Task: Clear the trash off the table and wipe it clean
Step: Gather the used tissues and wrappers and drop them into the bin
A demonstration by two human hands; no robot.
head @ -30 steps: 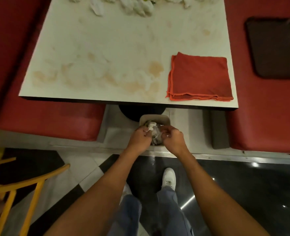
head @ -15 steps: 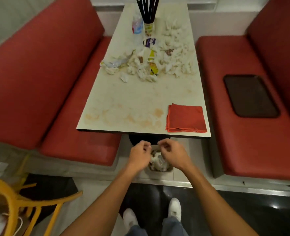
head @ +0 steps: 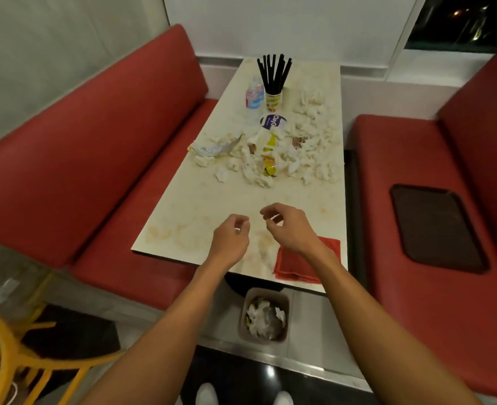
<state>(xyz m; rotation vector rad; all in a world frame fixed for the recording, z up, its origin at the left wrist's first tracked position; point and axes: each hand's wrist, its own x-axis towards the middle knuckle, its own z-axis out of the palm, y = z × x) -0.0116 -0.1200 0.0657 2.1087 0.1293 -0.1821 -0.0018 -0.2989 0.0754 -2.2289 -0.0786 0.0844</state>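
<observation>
Trash heap awaits on the bench (head: 200,206).
Left hand (head: 231,235) and right hand (head: 288,229) hover, fingers loosely curled, empty; crumpled tissues (head: 308,153) lie at 12 o'clock. Scooping full two-handed loads toward the waste bin (head: 266,293) at 6 o'clock seems best.

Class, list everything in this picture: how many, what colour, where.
table: one, cream, between the benches
napkins: many, white, mid-table
wrappers: few, yellow and silver, among napkins
bottle: one, clear, far end
straws: several, black, in a cup by the bottle
cloth: one, red, near right corner
bin: one, grey, floor, holding trash
benches: two, red, either side
tray: one, dark, right bench
chair: one, yellow, lower left
hands: left hand and right hand, empty, over the near table
</observation>
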